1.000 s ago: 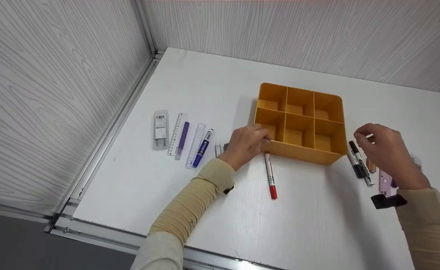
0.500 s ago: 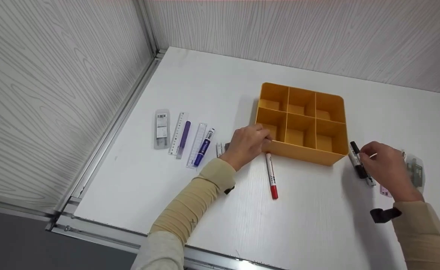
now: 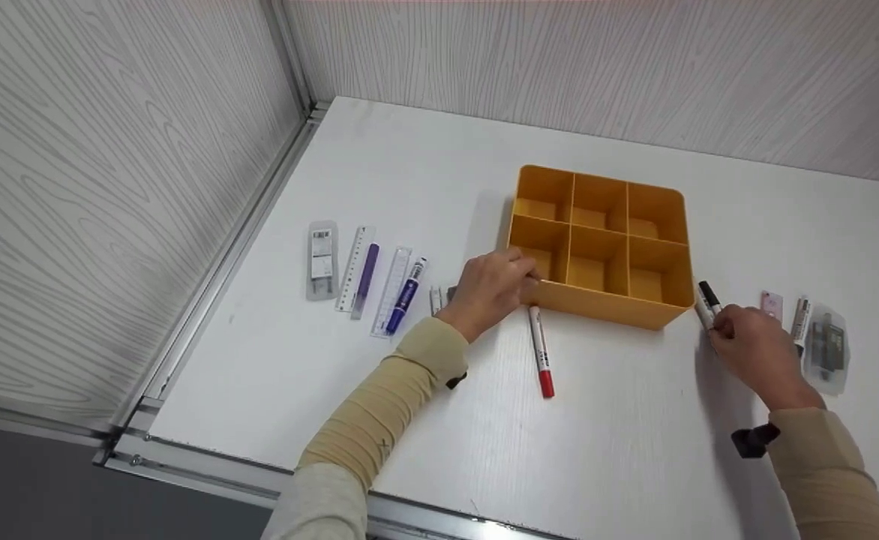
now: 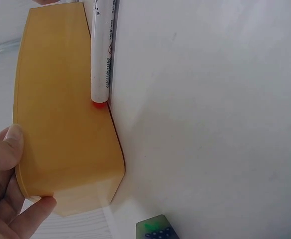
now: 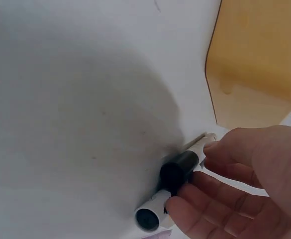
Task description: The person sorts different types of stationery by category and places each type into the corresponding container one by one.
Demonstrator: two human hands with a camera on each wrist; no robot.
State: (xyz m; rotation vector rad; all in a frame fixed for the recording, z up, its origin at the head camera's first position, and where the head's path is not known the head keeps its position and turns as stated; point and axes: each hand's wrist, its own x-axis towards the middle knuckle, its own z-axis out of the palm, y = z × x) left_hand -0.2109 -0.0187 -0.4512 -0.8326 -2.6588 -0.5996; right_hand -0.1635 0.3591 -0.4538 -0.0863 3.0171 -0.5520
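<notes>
White table: it lies under everything before you, and its bare front (image 3: 619, 442) stretches between your arms.
Yellow organizer: this six-compartment box (image 3: 601, 306) stands upright on the table, between your hands.
Your left hand: it (image 3: 488, 289) grips the organizer's near left corner, thumb and fingers bent round the rim.
Your right hand: it (image 3: 758, 352) is just beside the organizer's near right corner, thumb and fingertips pinching at the black-and-white markers (image 5: 186, 163), which lie side by side.
Clear cases: one (image 3: 827, 349) lies right of your right hand, the other (image 3: 321, 260) at far left.
Red-capped marker: it (image 3: 541, 352) lies along the table, its far end at the organizer's front wall.
Clear rulers: two (image 3: 353, 268) lie left of your left hand, with a purple pen (image 3: 365, 279) and a blue marker (image 3: 406, 296).
Small printed block: it (image 4: 156, 227) shows near the organizer in your left wrist view.
</notes>
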